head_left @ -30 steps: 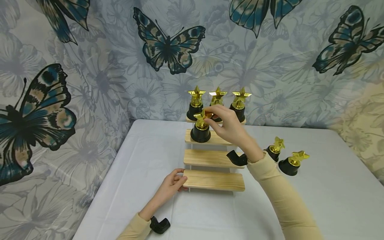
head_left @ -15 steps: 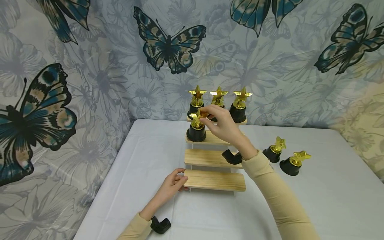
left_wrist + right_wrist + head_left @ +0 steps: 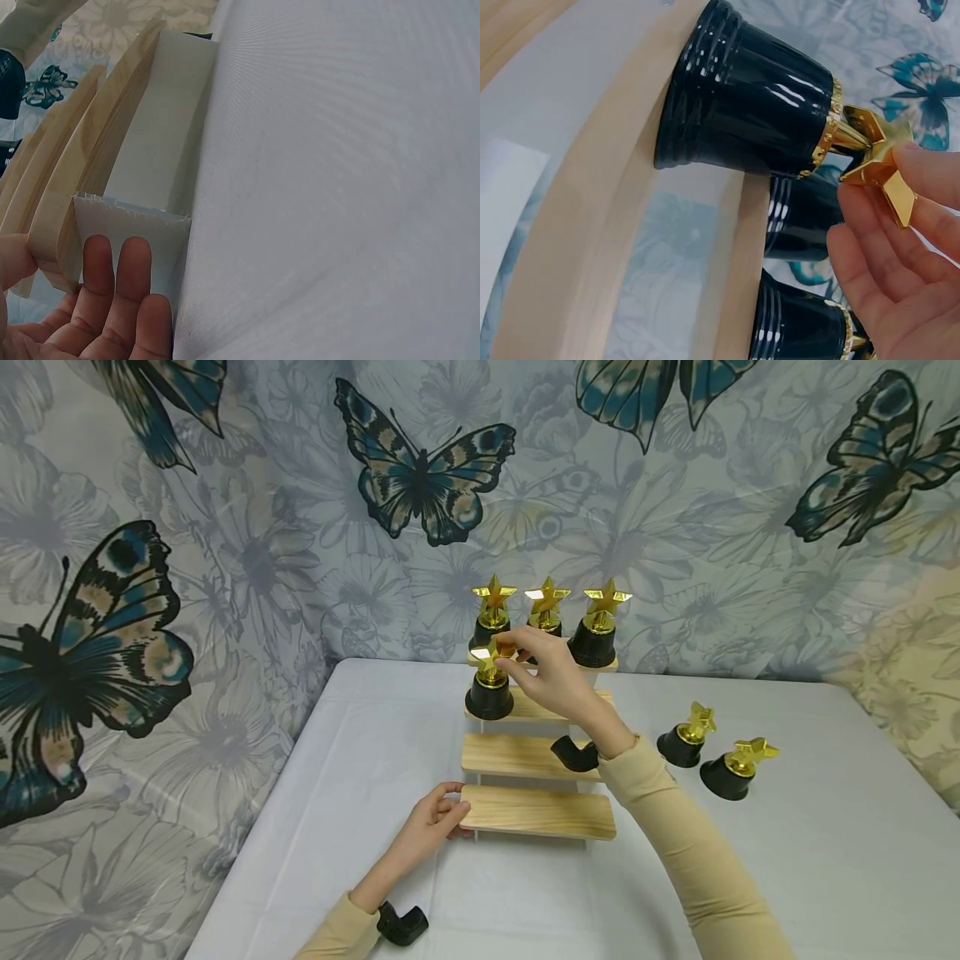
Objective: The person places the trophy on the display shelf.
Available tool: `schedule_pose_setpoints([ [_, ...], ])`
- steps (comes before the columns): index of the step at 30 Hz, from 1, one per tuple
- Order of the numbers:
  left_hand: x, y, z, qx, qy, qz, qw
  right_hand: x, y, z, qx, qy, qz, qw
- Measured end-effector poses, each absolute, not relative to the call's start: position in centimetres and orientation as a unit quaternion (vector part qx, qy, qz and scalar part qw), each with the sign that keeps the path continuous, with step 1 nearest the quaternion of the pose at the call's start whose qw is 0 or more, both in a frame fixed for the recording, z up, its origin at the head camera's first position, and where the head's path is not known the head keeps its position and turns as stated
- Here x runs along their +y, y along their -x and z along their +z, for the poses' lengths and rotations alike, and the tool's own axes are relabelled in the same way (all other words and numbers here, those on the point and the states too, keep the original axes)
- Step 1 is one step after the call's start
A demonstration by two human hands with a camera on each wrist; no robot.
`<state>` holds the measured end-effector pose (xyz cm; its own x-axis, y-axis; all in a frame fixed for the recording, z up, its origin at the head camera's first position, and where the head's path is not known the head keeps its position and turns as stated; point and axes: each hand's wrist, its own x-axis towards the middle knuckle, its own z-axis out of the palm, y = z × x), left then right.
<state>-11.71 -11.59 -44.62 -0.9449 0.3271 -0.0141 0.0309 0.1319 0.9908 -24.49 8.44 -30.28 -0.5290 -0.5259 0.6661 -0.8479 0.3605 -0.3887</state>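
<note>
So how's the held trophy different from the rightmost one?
The held trophy is pinched by the right hand; the rightmost trophy is untouched. The held trophy is at a wooden shelf; the rightmost trophy is on the white table. Both have gold stars and black bases.

Right hand (image 3: 551, 668): your thumb (image 3: 934, 174) and fingers (image 3: 870, 232) bent in a pinch, here called the grip.
Right forearm (image 3: 697, 852): sleeved, slanting from the grip back toward you, rightward.
Left hand (image 3: 429, 818): nearer you than the grip and left of it, thumb set opposite your fingers.
Left forearm (image 3: 337, 935): sleeved, farther left of the grip.
</note>
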Motion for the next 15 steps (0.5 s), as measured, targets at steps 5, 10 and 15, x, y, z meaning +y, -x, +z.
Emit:
schedule_pose_setpoints([
  [5, -11.60, 11.77, -44.70, 0.745, -0.120, 0.647, 0.113, 8.37, 24.66, -30.47, -0.794, -0.434, 0.365, 0.217],
  [10, -11.63, 11.79, -44.74, 0.745, -0.123, 0.646, 0.113, 8.30, 24.70, -30.64, -0.795, -0.435, 0.362, 0.216],
  [15, -11.66, 11.78, -44.79, 0.744, -0.125, 0.646, 0.115, 8.20, 24.66, -30.67, -0.799, -0.433, 0.361, 0.212],
])
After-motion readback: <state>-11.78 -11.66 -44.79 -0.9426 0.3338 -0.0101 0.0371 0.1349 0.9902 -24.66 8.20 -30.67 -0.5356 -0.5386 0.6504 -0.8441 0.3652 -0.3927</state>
